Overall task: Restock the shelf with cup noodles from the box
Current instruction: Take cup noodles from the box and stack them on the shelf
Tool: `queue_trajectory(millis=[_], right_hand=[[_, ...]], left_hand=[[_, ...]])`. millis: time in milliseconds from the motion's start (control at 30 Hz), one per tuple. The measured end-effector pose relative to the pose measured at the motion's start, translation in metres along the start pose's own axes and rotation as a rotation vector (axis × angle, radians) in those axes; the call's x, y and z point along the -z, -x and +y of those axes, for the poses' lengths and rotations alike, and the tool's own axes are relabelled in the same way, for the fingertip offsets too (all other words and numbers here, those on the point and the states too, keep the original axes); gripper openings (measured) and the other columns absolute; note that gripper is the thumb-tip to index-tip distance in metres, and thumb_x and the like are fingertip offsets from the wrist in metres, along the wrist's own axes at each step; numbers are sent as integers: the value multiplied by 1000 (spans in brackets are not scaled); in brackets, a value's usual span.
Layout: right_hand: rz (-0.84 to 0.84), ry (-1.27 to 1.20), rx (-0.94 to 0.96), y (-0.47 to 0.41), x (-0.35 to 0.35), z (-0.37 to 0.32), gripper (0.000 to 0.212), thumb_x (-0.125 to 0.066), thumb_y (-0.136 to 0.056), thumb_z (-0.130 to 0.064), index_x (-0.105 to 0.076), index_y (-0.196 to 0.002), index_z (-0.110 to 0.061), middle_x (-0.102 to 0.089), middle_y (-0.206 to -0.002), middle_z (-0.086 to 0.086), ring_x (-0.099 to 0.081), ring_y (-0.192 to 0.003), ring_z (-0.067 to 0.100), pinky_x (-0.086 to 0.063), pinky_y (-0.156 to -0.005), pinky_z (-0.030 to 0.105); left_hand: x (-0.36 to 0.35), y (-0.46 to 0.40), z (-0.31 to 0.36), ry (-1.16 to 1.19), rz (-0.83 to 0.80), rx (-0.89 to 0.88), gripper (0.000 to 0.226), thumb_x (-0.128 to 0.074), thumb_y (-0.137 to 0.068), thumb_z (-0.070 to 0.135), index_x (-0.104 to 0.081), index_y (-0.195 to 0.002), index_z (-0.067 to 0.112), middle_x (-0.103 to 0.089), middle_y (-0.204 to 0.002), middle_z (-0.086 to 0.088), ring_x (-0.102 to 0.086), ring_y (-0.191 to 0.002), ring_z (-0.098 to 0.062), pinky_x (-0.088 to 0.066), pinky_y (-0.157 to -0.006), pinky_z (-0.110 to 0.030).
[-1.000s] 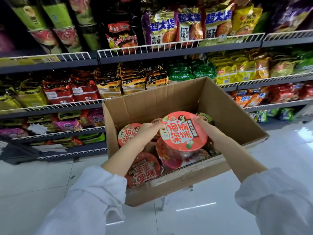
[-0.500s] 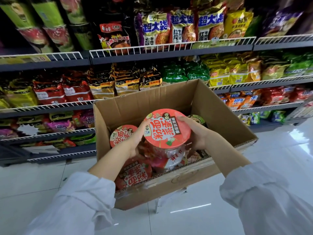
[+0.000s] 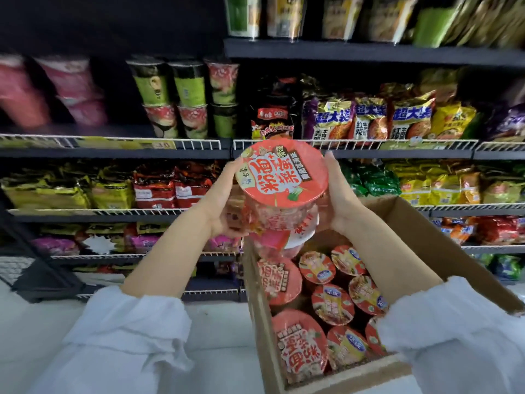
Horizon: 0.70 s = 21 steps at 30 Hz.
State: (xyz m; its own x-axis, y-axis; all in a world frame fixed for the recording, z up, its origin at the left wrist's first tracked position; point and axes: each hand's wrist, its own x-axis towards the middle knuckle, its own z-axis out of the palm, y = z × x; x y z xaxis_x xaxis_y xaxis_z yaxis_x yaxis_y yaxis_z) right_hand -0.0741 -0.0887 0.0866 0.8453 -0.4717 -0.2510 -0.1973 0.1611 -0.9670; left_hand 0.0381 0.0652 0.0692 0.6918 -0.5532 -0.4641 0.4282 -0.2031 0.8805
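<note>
Holding a noodle cup [image 3: 282, 177] up over the box [image 3: 409, 220], facing the shelf [image 3: 113, 145]
Left hand [image 3: 224, 206] and right hand [image 3: 339, 199] cup its sides, fingers [image 3: 331, 169] pressed flat against it.

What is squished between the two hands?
In the head view, a big red cup noodle bowl, held between left hand and right hand above the box.

- Held cup noodle tub [image 3: 281, 177]: orange-red lid, white lettering, small green leaf mark.
- Box [image 3: 420, 237]: plain brown cardboard.
- Small cups in box [image 3: 332, 304]: red lids, yellow and blue patches.
- Sleeves [image 3: 127, 336]: pale bluish white.
- Shelf rails [image 3: 113, 142]: white wire on dark boards.
- Shelf cups [image 3: 187, 89]: green, black-topped.
</note>
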Motion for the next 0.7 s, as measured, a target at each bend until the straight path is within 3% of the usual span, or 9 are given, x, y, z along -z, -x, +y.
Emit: queue_trajectory(millis=[100, 167, 233, 267, 367, 500, 600, 667, 700], right_hand=[[17, 56, 39, -8, -65, -25, 57, -20, -94, -63, -62, -86, -26, -65, -83, -2, -59, -82, 16, -47, -84, 35], [61, 110, 72, -15, -101, -41, 53, -21, -96, -58, -59, -87, -21, -58, -78, -4, -52, -72, 10, -47, -72, 26], [103, 143, 88, -22, -130, -53, 52, -21, -96, -57, -56, -89, -20, -54, -78, -5, -48, -68, 7, -46, -54, 14], [100, 121, 79, -26, -142, -56, 53, -22, -95, -59, -57, -87, -20, -56, -82, -3, -50, -69, 9, -46, -49, 17], [56, 25, 0, -41, -181, -54, 60, -23, -91, -66, -59, -98, -18, -57, -88, 4, -54, -72, 18, -40, -54, 28], [9, 16, -25, -73, -245, -51, 66, -20, -90, -69, -59, -109, -19, -58, -90, 7, -55, -73, 21, -41, -56, 30], [-19, 8, -19, -103, -290, -55, 58, -20, -91, -67, -57, -101, -24, -57, -91, 5, -55, -75, 20, -42, -57, 33], [-73, 24, -19, -128, -321, -58, 63, -17, -90, -70, -57, -108, -25, -57, -109, 7, -57, -92, 27, -47, -77, 49], [-103, 36, -20, -142, -337, -60, 68, -16, -88, -73, -55, -118, -25, -54, -125, 8, -54, -108, 34, -41, -91, 60]], left_hand=[[51, 10, 15, 60, -7, 28, 61, -46, -74, 76, -59, -102, 22, -61, -104, -11, -56, -96, -30, -48, -76, -39], [79, 16, 28, 112, 14, 6, 63, -50, -73, 75, -56, -110, 24, -58, -111, -8, -54, -96, -26, -47, -73, -37], [108, 19, 46, 61, 40, -26, 71, -50, -70, 78, -53, -120, 27, -54, -121, -7, -54, -103, -26, -48, -81, -39], [122, 23, 55, 18, 38, -40, 74, -49, -69, 79, -52, -123, 28, -53, -125, -7, -53, -106, -27, -48, -86, -41], [165, 24, 76, -53, 54, -73, 79, -46, -68, 82, -48, -129, 31, -48, -134, -7, -51, -112, -28, -45, -93, -42], [228, 11, 87, -29, 129, -98, 68, -43, -78, 75, -54, -119, 22, -58, -109, -7, -56, -92, -24, -49, -72, -33], [275, -6, 95, -1, 212, -137, 62, -42, -78, 73, -55, -112, 23, -57, -111, -6, -55, -85, -21, -47, -64, -30], [306, -18, 105, 25, 285, -160, 65, -42, -77, 74, -55, -116, 23, -57, -113, -6, -54, -82, -20, -44, -57, -27], [321, -25, 110, 26, 322, -172, 70, -42, -76, 75, -54, -122, 24, -57, -117, -7, -56, -87, -22, -44, -57, -27]])
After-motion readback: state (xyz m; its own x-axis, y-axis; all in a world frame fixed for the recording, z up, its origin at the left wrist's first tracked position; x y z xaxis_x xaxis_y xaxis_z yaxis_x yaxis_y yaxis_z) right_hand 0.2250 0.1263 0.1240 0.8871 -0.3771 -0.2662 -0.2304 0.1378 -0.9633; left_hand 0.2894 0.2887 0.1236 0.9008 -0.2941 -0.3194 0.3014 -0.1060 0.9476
